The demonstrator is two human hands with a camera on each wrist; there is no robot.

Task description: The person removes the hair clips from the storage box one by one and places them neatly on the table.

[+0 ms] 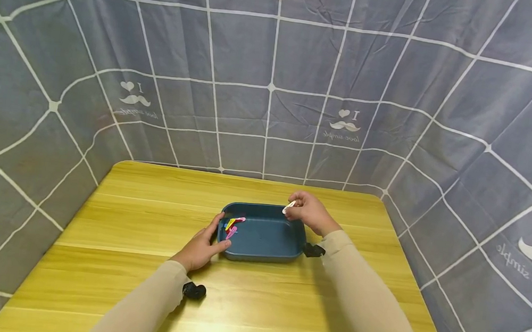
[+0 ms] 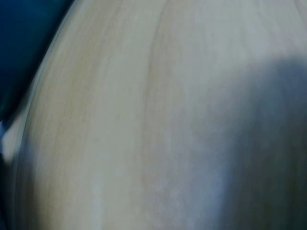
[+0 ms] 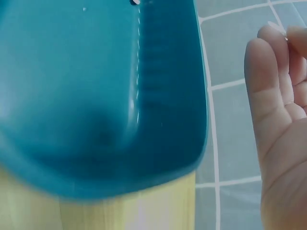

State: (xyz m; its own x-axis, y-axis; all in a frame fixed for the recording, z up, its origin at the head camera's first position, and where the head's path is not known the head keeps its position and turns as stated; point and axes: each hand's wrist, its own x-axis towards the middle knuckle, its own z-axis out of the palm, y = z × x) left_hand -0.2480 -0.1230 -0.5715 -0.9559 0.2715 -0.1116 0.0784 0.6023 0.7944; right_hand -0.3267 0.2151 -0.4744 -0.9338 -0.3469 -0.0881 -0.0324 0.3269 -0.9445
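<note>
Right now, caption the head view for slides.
Right fingers pinch a white clip near a blue tub holding colourful clips.

On bench, toward far edge: tray. In tray, at left end: clips, heaped together, partly overlapping. Against tray's left wall: left grip, with thumb at near left corner. Above tray's far right corner: right grip, with single clip between fingertips. Behind bench, and along left and right sides: curtain.
</note>
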